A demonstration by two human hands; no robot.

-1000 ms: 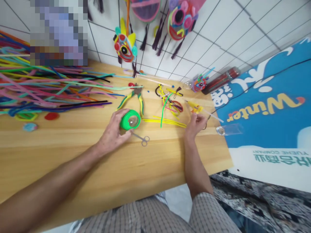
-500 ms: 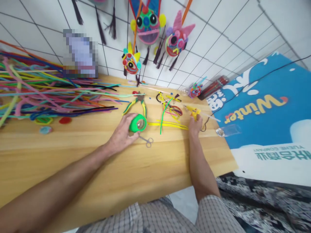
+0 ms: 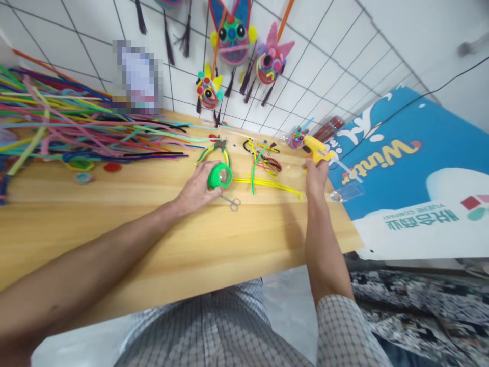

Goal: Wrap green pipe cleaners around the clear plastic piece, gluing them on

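Note:
Wrapped around a ball-like form coiled in green pipe cleaner point(image 3: 216, 176), my left hand point(image 3: 197, 187) holds it just above the table; a round clear end faces up. My right hand point(image 3: 317, 172) grips a yellow glue gun point(image 3: 318, 148), raised at the table's right side, with a pale glue stick point(image 3: 350, 171) at its rear. Beside the left hand lie small scissors point(image 3: 231, 203) and green-and-yellow pliers point(image 3: 216, 151). Between the hands are yellow pipe cleaners point(image 3: 267, 182) and a single green pipe cleaner point(image 3: 253, 173).
A large pile of coloured pipe cleaners point(image 3: 95, 125) covers the table's left. Colourful animal-face ornaments point(image 3: 233, 41) hang on the white grid wall. A small finished ornament point(image 3: 297, 137) stands at the back right. A blue "Winter" board point(image 3: 397, 148) adjoins the table's right edge.
My right hand has lifted the glue gun off the tabletop, up and to the right. The left hand still holds the green form. The view has shifted slightly.

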